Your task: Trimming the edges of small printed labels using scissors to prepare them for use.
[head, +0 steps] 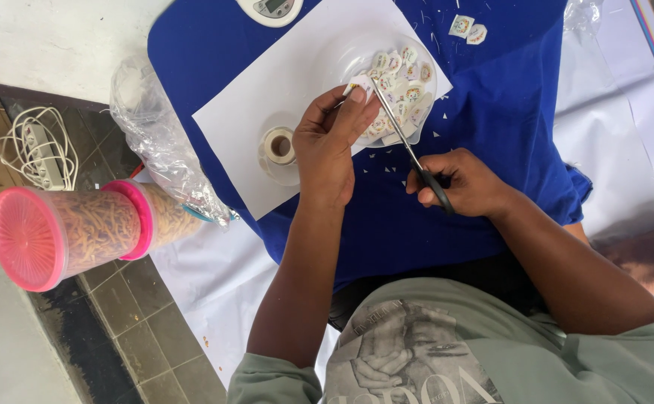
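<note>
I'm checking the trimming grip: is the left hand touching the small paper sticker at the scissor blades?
Touching. The head view shows the left hand pinching the small paper sticker between its fingertips, no gap visible, at the scissors.

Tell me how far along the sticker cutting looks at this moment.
Done: a pile of cut stickers fills the clear dish, with two more lying on the blue cloth among small white offcuts. In hand: the left hand pinches one small piece while the right hand works the scissors at it. Left: no uncut sheet is visible, so the remainder cannot be judged.
</note>
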